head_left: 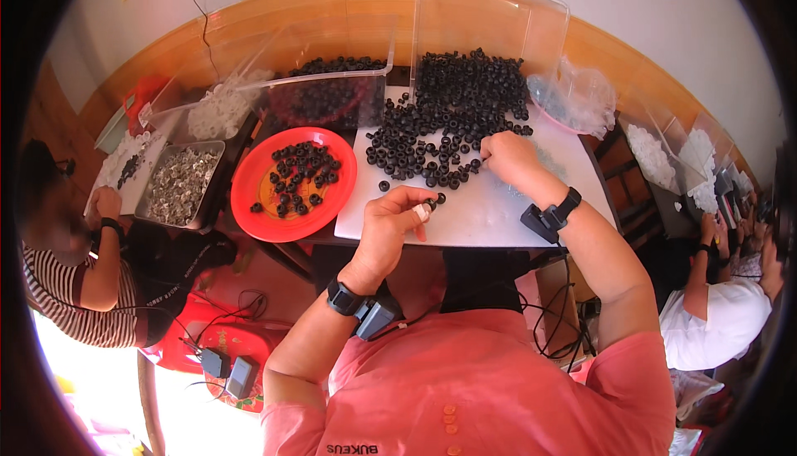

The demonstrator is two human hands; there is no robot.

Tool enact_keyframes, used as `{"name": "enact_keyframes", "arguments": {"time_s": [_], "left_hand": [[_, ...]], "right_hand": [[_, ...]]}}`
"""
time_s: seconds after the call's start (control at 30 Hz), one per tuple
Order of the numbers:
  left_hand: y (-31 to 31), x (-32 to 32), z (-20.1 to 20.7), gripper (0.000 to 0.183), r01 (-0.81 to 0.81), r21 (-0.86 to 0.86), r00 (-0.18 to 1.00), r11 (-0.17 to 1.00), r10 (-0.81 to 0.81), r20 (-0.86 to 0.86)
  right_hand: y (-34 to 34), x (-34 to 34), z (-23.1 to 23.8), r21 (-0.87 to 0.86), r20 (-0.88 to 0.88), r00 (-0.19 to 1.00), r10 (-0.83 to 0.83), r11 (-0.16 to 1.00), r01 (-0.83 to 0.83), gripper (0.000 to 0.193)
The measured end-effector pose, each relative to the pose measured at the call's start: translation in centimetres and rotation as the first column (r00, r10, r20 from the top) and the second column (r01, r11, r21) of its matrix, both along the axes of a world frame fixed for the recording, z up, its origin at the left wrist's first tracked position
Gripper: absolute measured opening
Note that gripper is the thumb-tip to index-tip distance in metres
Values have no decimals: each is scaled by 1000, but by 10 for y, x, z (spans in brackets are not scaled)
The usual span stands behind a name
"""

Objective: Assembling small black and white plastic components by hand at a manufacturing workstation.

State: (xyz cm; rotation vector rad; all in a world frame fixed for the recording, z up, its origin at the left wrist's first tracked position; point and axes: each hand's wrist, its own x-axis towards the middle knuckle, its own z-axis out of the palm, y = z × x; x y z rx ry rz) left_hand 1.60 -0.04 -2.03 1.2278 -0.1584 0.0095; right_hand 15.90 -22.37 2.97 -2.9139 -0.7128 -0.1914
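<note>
My left hand (388, 222) is closed in a pinch near the front edge of the white board (365, 199). Between its fingertips are small black round parts (438, 199), and something white wraps a fingertip. My right hand (513, 161) reaches to the right edge of a spread of black ring-shaped parts (448, 153), fingers pressed together. Whatever it grips, if anything, is hidden. Small clear pieces (544, 161) lie scattered beside and behind it. Behind the spread, a heap of the same black parts (469, 82) spills from a clear plastic bin (490, 8) tipped on its side.
On the left, a red plate (245, 195) holds several black parts. Beyond it are a clear bin (386, 66) of black parts and a metal tray (217, 153) of small metallic pieces. A pink-rimmed bowl (573, 128) with plastic bags stands right. Other people work on both sides.
</note>
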Motion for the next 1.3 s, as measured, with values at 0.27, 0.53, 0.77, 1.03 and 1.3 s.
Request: {"name": "enact_keyframes", "arguments": {"time_s": [0.27, 0.53, 0.77, 1.03, 1.3], "left_hand": [[0, -2, 0, 20, -22, -55, 997, 998, 18, -70], [0, -1, 5, 20, 39, -37, 997, 999, -41, -70], [0, -1, 3, 22, 41, 27, 998, 999, -39, -59], [-2, -5, 6, 23, -12, 15, 997, 1000, 13, -73], [-4, -6, 8, 22, -24, -10, 998, 1000, 24, -59]], "right_hand": [[-1, -41, 13, -181, 43, 997, 63, 982, -55, 14], [-14, -104, -14, 153, 216, 960, 177, 965, -212, 13], [-32, -107, -24, 368, 299, 944, 141, 896, -250, 17], [-19, -100, -36, 278, 369, 907, 204, 907, -317, 17], [-9, -92, -43, 93, 479, 867, 140, 974, -208, 11]]}}
